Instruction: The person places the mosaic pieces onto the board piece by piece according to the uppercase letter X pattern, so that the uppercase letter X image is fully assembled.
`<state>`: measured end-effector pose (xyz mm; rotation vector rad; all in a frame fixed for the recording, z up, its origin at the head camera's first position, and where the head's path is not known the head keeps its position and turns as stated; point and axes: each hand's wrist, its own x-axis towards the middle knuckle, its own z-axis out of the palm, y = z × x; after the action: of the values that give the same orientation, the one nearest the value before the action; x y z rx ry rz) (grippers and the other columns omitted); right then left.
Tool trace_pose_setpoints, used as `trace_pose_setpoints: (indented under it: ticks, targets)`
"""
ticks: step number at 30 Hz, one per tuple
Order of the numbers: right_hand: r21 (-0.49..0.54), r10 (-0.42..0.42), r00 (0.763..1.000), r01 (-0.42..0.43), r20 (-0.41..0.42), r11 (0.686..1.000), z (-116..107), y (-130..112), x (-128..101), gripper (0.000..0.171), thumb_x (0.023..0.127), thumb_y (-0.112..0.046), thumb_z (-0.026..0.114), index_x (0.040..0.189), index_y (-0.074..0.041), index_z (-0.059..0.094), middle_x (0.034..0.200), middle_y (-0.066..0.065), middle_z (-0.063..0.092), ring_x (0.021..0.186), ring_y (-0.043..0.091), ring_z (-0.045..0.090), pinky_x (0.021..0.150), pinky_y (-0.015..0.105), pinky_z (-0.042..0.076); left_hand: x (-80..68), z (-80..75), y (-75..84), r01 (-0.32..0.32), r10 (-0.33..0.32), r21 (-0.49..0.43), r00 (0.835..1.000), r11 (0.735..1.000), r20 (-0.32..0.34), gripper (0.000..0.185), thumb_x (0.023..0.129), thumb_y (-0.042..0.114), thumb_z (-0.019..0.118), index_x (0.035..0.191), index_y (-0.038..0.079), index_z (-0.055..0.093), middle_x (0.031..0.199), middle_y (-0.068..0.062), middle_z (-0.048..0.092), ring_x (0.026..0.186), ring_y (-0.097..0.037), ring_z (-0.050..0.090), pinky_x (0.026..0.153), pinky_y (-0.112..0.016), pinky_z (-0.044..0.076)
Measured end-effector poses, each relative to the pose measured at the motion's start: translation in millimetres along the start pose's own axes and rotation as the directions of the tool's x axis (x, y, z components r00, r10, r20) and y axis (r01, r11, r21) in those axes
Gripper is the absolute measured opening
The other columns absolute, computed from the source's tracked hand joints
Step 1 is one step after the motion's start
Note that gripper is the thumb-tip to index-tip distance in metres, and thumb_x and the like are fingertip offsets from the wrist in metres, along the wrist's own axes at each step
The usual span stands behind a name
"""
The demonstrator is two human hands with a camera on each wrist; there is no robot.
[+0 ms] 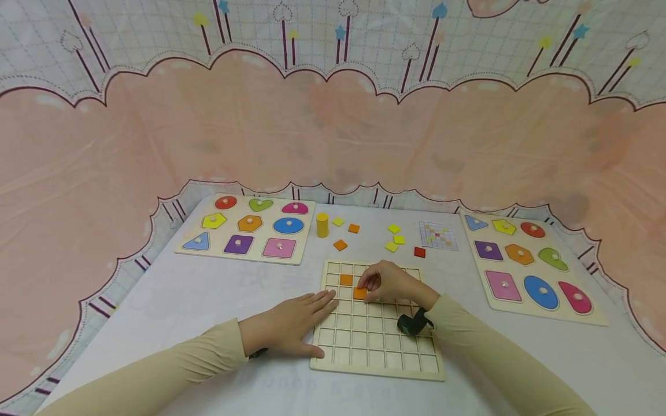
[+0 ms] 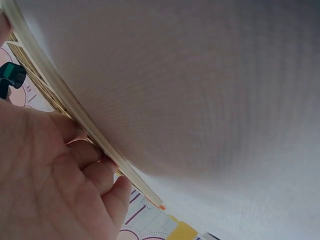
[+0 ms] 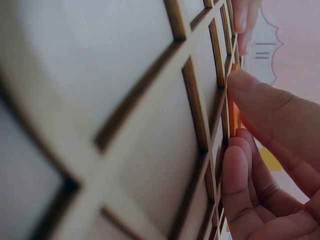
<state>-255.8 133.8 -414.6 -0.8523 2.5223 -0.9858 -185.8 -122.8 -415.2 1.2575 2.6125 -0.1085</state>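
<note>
Orange tile [image 1: 360, 293] sits in the third row of the wooden grid board [image 1: 376, 346], pinched by curled fingertips of the right hand [image 1: 391, 283]. A second orange tile [image 1: 346, 279] lies seated one cell up and to the left. Left hand [image 1: 291, 326] rests flat, fingers straight, on the board's left edge. Loose yellow, orange and red tiles lie beyond the board.

A child's play corner: candle-patterned pink backdrop [image 1: 333, 133], shape puzzle boards [image 1: 247, 228], coloured tiles [image 1: 395, 238] on a table [image 1: 171, 306].
</note>
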Motion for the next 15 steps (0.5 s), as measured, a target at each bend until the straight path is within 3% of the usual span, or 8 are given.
trace_pose_setpoints:
  ticks: [8, 15]
  targets:
    - [0.099, -0.022, 1.000, 0.021, 0.007, 0.995, -8.5, 6.9, -5.3, 0.027, 0.076, -0.008, 0.077, 0.100, -0.002, 0.068, 0.088, 0.008, 0.068, 0.076, 0.009, 0.059, 0.070, 0.018, 0.053, -0.4, 0.5, 0.2, 0.002, -0.002, 0.000, 1.000, 1.000, -0.003, 0.094, 0.084, 0.069, 0.048, 0.151, 0.011, 0.018, 0.159, -0.005, 0.014, 0.147, -0.020, 0.016, 0.118, -0.037, 0.024]
    - [0.197, 0.010, 0.998, 0.004, -0.067, 0.980, -33.1, 23.5, -19.2, 0.033, 0.081, -0.009, 0.072, 0.111, 0.002, 0.065, 0.101, 0.017, 0.067, 0.087, 0.016, 0.064, 0.078, 0.022, 0.055, 0.2, 1.8, 0.1, 0.001, -0.001, 0.007, 1.000, 1.000, -0.001, 0.094, 0.084, 0.069, 0.047, 0.152, 0.012, 0.017, 0.159, -0.004, 0.013, 0.147, -0.019, 0.015, 0.117, -0.037, 0.024]
